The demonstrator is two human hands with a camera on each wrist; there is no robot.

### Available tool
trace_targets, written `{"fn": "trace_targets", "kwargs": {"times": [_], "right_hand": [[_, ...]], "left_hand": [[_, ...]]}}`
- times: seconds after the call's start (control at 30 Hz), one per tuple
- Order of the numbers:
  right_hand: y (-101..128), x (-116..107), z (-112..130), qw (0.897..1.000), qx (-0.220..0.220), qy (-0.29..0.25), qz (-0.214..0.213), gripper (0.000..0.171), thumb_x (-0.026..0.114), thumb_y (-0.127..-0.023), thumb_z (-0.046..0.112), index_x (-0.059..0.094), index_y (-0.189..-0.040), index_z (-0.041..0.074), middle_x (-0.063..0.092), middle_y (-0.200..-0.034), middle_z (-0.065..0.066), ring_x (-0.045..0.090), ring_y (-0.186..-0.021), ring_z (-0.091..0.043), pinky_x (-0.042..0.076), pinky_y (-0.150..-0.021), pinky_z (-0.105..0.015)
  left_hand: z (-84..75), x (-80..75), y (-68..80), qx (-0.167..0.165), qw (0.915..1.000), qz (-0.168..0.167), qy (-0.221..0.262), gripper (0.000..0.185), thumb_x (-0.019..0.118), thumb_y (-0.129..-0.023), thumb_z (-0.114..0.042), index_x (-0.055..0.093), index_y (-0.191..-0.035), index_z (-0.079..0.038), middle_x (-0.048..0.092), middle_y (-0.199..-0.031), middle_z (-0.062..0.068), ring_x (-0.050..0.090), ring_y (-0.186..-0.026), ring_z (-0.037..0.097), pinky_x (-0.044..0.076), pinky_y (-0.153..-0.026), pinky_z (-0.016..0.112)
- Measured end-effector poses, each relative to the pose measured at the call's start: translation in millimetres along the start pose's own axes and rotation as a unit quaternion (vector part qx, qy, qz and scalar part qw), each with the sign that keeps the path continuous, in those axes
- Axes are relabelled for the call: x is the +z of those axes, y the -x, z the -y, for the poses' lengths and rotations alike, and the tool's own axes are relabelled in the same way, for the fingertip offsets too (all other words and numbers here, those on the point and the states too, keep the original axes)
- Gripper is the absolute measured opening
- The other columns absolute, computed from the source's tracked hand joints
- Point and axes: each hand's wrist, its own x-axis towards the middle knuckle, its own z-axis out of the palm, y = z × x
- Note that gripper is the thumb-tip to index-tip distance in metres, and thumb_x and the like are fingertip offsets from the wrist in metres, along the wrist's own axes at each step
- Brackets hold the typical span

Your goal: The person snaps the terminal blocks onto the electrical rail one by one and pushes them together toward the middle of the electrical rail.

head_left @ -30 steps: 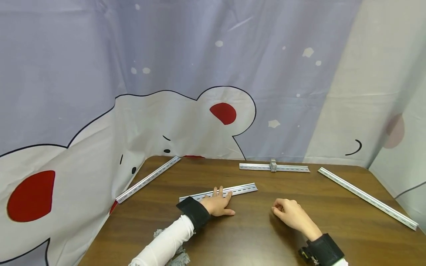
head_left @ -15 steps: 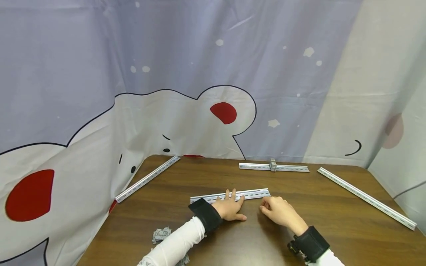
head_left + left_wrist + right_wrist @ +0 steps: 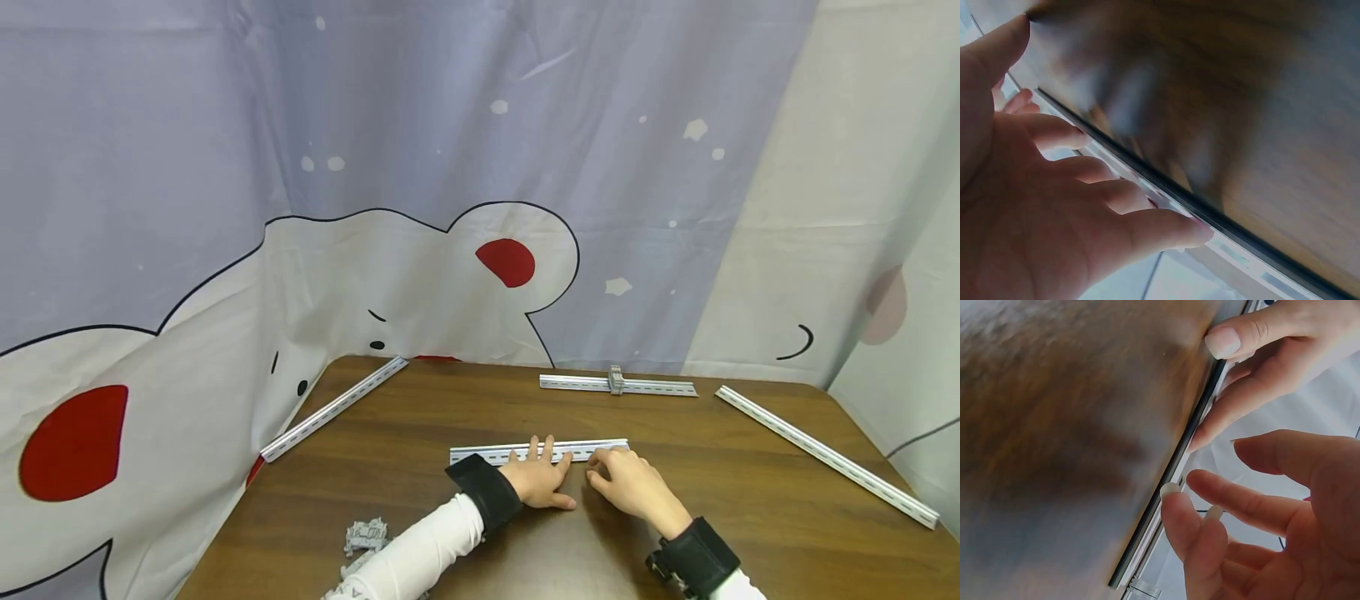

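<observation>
Rail (image 3: pixel 538 451) slid rightward — both hands (image 3: pixel 542 481) on it.

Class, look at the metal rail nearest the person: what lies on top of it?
The left hand lies with straight fingers on the near rail; the right hand touches it nearer its right end. The stretch beneath the fingers is covered.

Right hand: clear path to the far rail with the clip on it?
Probably yes. The right hand sits at the near rail, and only bare table lies between it and the far rail with its clip. Reach looks plausible, not certain.
</observation>
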Motion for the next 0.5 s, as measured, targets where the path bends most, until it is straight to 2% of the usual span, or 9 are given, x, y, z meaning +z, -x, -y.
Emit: {"fn": "trace_targets", "kwargs": {"times": [0.37,0.5], "right_hand": [[8,-3,-11,1.0,0.002,0.027,-0.014,0.017,0.067,-0.087,0.018,0.07,-0.102,0.008,0.07,-0.1,-0.01,0.066,-0.096,-0.033,0.05,-0.079,-0.054],[14,-2,-13,0.999,0.011,0.028,-0.016,0.018,0.068,-0.087,0.018,0.07,-0.102,0.008,0.068,-0.097,-0.012,0.066,-0.091,-0.032,0.051,-0.074,-0.052]], "left_hand": [[-26.0,-6.1,-3.2,0.014,0.9998,0.01,0.007,0.077,0.056,-0.087,-0.062,0.031,-0.151,-0.028,0.02,-0.161,0.009,0.02,-0.148,0.033,0.033,-0.108,0.058],[-30.7,-1.9,-4.5,0.017,0.9998,0.012,0.006,0.077,0.056,-0.087,-0.063,0.031,-0.151,-0.028,0.021,-0.161,0.009,0.02,-0.148,0.033,0.033,-0.108,0.058]]}}
